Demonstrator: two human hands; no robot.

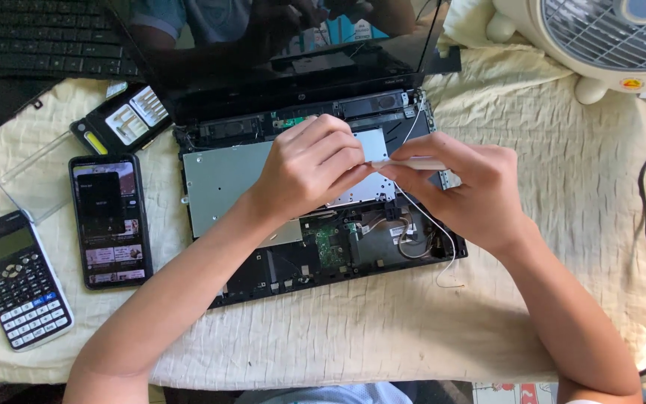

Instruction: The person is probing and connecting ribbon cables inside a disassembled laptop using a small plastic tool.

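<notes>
Cream quilted cloth (pixel 547 150) covers your table, with a smartphone (pixel 109 221) and a calculator (pixel 18 278) at the left, a white fan (pixel 600 37) at the far right, and an opened laptop (pixel 315 194) with its internals bared in the middle. Over its metal plate (pixel 226 179), your left hand (pixel 312 168) is curled with fingertips pinched on the end of a slim white tool (pixel 413 162), while your right hand (pixel 469 191) grips that tool's other end, fingers closed round it.

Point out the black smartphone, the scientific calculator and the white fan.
Black smartphone (pixel 110 221), head view, middle of its lit screen.
Dark scientific calculator (pixel 20 280), head view, upper keypad.
White plastic fan (pixel 607 34), head view, front grille.
</notes>
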